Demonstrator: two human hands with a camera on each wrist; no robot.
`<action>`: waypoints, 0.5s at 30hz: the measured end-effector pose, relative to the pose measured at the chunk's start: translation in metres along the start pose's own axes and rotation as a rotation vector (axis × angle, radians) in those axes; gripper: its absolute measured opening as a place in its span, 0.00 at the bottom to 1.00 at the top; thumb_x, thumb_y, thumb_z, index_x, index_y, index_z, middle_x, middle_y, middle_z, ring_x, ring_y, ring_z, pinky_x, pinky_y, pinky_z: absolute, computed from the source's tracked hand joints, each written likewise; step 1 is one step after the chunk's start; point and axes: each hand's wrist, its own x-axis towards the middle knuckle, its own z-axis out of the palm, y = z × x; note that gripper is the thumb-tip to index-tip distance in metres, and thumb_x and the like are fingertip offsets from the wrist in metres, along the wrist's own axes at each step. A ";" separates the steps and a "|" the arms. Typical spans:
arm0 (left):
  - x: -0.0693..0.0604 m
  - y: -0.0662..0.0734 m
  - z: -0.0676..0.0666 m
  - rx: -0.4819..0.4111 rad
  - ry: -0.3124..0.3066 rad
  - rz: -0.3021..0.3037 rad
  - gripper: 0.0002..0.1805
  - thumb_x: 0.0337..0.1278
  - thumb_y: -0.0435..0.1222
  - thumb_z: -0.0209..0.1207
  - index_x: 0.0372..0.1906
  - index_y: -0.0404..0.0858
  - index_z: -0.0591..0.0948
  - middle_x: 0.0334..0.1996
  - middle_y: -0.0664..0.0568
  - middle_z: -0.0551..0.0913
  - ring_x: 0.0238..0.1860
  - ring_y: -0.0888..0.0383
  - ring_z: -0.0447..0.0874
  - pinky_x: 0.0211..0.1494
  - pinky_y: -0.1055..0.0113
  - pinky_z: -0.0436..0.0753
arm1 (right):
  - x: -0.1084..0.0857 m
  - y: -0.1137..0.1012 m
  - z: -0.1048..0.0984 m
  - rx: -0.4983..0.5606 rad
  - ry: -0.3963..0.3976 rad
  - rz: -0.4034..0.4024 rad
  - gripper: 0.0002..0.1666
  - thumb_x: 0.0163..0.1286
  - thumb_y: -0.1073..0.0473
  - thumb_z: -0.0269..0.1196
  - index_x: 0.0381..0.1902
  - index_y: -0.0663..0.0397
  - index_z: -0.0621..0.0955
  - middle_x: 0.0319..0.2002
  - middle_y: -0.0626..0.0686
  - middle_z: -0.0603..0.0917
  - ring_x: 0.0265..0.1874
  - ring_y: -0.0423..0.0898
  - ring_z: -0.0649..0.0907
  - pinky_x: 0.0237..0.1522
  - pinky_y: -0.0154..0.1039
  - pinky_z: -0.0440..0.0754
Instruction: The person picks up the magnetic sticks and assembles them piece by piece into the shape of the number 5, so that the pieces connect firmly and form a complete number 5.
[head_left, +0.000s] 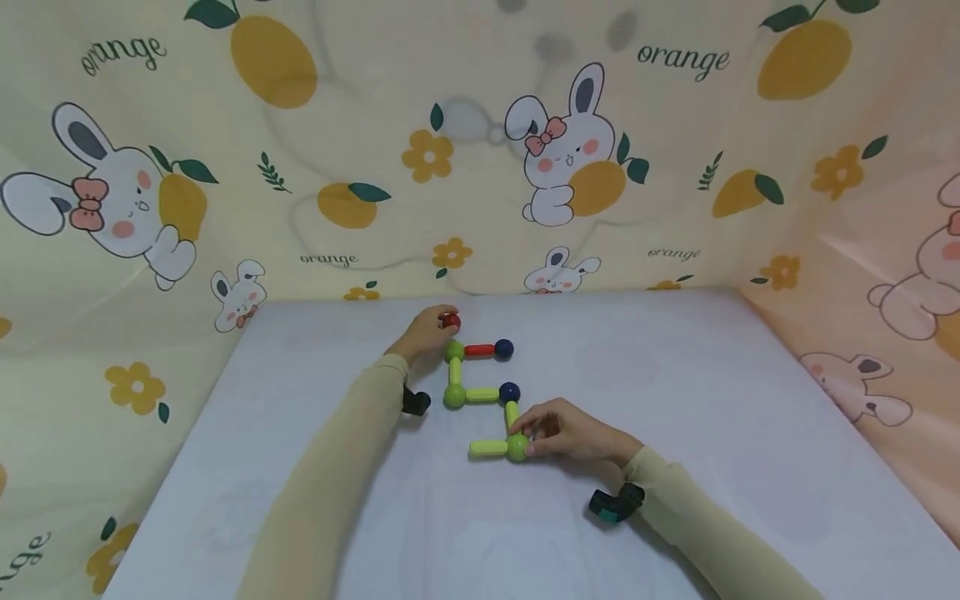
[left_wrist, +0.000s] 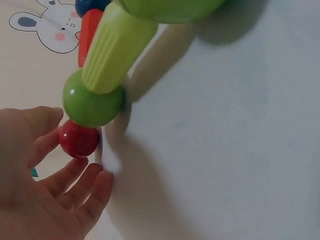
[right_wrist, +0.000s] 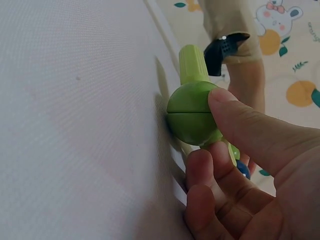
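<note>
Several balls and short rods lie joined in a zigzag on the white table. At its far end my left hand point(head_left: 424, 335) holds a red ball point(head_left: 451, 322) between thumb and fingers, close against a green ball point(left_wrist: 93, 100). From that green ball a red rod point(head_left: 480, 351) leads to a dark blue ball point(head_left: 504, 349). A light green rod point(head_left: 454, 372) runs nearer to another green ball point(head_left: 454, 396). At the near end my right hand point(head_left: 572, 429) pinches a green ball point(right_wrist: 192, 112), with a light green rod point(head_left: 488, 448) sticking out leftward.
The white table point(head_left: 360, 508) reaches back to a printed cloth point(head_left: 480, 167) with rabbits and oranges. Black devices are strapped at the left wrist point(head_left: 416, 402) and the right wrist point(head_left: 617, 503). A second dark blue ball point(head_left: 509, 392) sits mid-zigzag.
</note>
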 end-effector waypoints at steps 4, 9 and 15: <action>-0.003 0.000 -0.001 0.001 0.037 -0.006 0.25 0.74 0.37 0.53 0.71 0.40 0.69 0.67 0.40 0.74 0.67 0.44 0.72 0.73 0.50 0.73 | 0.000 -0.003 0.001 -0.017 -0.003 -0.002 0.19 0.68 0.62 0.68 0.56 0.59 0.84 0.45 0.56 0.86 0.37 0.36 0.79 0.39 0.29 0.80; -0.004 -0.004 -0.001 -0.025 0.084 0.026 0.21 0.71 0.33 0.56 0.66 0.37 0.71 0.62 0.39 0.77 0.63 0.44 0.75 0.70 0.50 0.75 | 0.001 -0.004 0.001 -0.029 0.001 0.002 0.19 0.68 0.61 0.68 0.56 0.58 0.84 0.43 0.55 0.86 0.37 0.36 0.79 0.38 0.29 0.79; -0.004 -0.006 0.000 -0.051 0.088 0.029 0.17 0.68 0.31 0.58 0.59 0.36 0.72 0.59 0.37 0.78 0.61 0.43 0.77 0.68 0.50 0.76 | 0.000 -0.004 0.001 -0.023 0.005 0.016 0.19 0.67 0.62 0.69 0.55 0.57 0.84 0.43 0.54 0.85 0.36 0.36 0.79 0.38 0.28 0.78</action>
